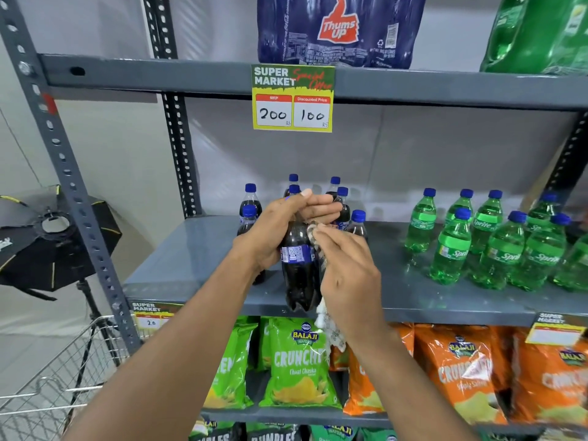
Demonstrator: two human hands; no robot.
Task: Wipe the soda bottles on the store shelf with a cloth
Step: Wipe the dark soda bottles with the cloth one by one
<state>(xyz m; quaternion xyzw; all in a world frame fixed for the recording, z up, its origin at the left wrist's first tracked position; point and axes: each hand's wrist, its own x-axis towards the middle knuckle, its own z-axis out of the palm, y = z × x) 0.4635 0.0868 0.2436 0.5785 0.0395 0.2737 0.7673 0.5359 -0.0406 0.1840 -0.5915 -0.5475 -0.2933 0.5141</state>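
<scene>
Head view, the only one. A dark cola bottle of clear plastic with a blue label (299,268) is lifted off the grey metal shelf (191,256) and held in front of its front edge, upright with a slight tilt. The left hand (280,230) is closed around its neck and shoulder, hiding the cap. The right hand (346,275) pinches a pale patterned cloth (327,326) against the bottle's right side; the cloth's loose end hangs down below the hand, in front of the green snack bags (296,364) on the shelf below.

Behind the hands, a cluster of dark cola bottles with blue caps (343,202) stands on the shelf, close together. To the right, well apart from them, a group of green plastic soda bottles with blue caps (486,240) stands in loose rows. Orange snack bags (461,374) sit on the lower shelf right, and a yellow price tag (292,98) hangs from the shelf above.

Progress, as a judgement: wiping is under way on one cola bottle, cloth in contact at mid-body. Nothing shows which of the standing bottles are already clean; no dust or shine difference is readable. At the least, this bottle is not yet set down, and the green group looks untouched by either hand. Likely early to middle of the task, with most bottles still to check.
</scene>
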